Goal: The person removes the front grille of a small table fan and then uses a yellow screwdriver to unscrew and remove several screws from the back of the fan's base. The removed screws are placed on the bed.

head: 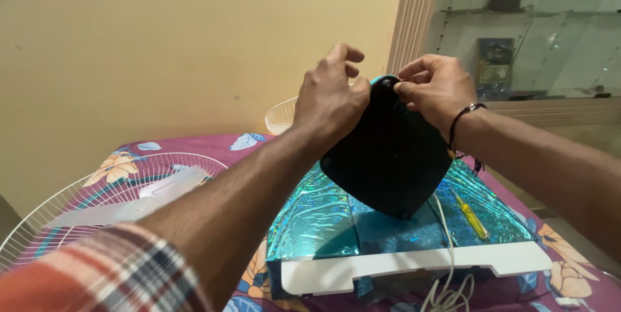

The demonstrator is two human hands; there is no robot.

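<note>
- The left hand (331, 100) is raised above the bed, its grip clamped on the top left edge of a black housing (388, 163), thumb in front and fingers curled over the back.
- The right hand (435, 86) pinches the top edge of the same housing just beside the left, fingertips pressed together on the rim; a dark band (463, 118) circles its wrist.
- The housing is rounded and dark, held tilted in the air, its lower edge just over a shiny teal panel (323, 215); whether the two touch cannot be told.
- The panel lies on the bed, with a white plastic edge (414, 265) along its near side.
- A yellow screwdriver (472, 219) lies on the right part of the panel, near the housing's lower corner.
- A white cord (447, 267) runs down from under the housing, across the white edge, and bunches at the bottom of the view.
- To the left, a white wire guard (58, 215) lies flat on the flowered bedcover (194, 150), with a pale fan blade (139, 199) resting on it.
- A second white guard (281, 117) sits behind the left hand, by the wall.
- The left arm wears a plaid sleeve (110, 273).
- A glass cabinet (550, 27) stands behind the right hand.
</note>
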